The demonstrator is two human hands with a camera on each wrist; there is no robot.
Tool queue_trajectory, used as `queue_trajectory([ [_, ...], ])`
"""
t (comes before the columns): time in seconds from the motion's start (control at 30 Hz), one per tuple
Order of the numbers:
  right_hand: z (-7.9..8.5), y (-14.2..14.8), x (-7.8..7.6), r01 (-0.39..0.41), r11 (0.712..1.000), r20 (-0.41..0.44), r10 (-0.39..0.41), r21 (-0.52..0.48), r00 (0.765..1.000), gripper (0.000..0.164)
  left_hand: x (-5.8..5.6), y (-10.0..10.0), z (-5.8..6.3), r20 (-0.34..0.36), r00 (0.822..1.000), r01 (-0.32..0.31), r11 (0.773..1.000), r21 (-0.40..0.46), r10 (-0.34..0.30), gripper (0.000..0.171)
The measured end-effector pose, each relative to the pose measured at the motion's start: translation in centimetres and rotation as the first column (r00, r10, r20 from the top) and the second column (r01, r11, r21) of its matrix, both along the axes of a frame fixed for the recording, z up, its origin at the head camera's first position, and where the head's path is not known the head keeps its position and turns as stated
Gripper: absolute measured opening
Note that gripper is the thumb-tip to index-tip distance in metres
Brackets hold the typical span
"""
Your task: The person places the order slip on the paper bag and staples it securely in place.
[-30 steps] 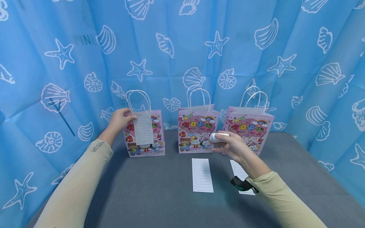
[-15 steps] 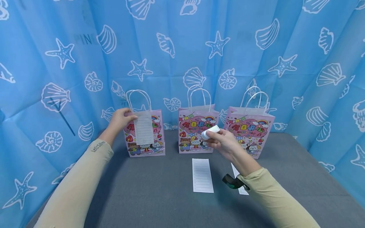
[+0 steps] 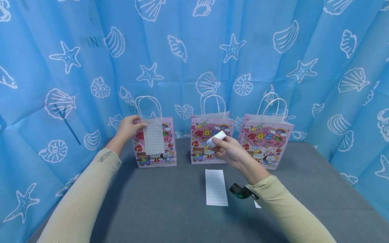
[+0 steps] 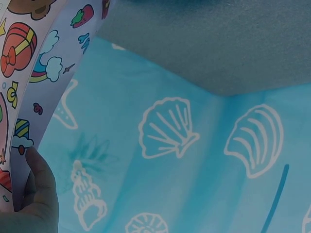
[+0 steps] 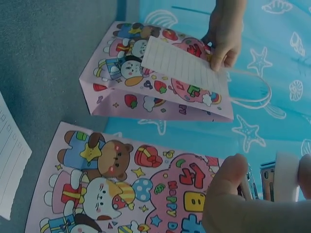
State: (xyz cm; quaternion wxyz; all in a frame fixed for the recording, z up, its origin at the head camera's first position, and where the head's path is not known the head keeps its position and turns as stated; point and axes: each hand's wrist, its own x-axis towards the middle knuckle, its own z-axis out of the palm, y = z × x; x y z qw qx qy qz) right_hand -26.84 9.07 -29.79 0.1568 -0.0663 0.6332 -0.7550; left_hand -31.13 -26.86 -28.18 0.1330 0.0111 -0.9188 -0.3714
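Note:
On the left, my left hand [image 3: 128, 130] pinches a lined paper slip [image 3: 154, 140] against the top front of a pink cartoon paper bag [image 3: 169, 153]. The left wrist view has the fingers [image 4: 44, 182] at the bag's edge. My right hand [image 3: 232, 152] holds a small white stapler [image 3: 219, 136] in front of the middle pink bag [image 3: 199, 133]. Metal parts of the stapler [image 5: 267, 177] show beyond the thumb in the right wrist view. The slip on the left bag hangs flat over its printed front.
A third pink bag [image 3: 268, 135] stands at the right, its lower part overlapped by my right hand. One lined slip [image 3: 216, 187] lies on the grey table [image 3: 170, 209]; another slip [image 3: 257, 204] is mostly hidden by my right forearm. A blue shell-print curtain [image 3: 188, 44] hangs behind.
My right hand has moved left with the stapler, from before the right bag to the middle bag, and the stapler has tilted. My left hand stays on the slip and bag.

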Motion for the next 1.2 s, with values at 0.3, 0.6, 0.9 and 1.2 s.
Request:
queue_trajectory([
  [0.3, 0.4, -0.9, -0.3, -0.01, 1.0, 0.013, 0.01, -0.016, 1.0, 0.047, 0.0, 0.3, 0.1, 0.005, 1.0, 0.002, 1.0, 0.007, -0.002, 0.038],
  [0.6, 0.9, -2.0, -0.7, -0.02, 0.999, -0.01, 0.02, -0.026, 1.0, 0.051, -0.1, 0.3, 0.1, 0.003, 1.0, -0.004, 1.0, -0.005, 0.004, 0.034],
  [0.9, 1.4, -3.7, -1.3, -0.075, 0.995, -0.066, 0.071, -0.07, 0.995, 0.054, 0.0, 0.3, 0.1, 0.004, 1.0, 0.0, 1.0, -0.004, 0.0, 0.039],
  [1.2, 1.7, -5.8, -2.0, -0.083, 0.995, -0.129, 0.077, -0.045, 0.989, 0.058, 0.0, 0.1, 0.1, 0.002, 1.0, -0.004, 1.0, -0.001, 0.004, 0.036],
])
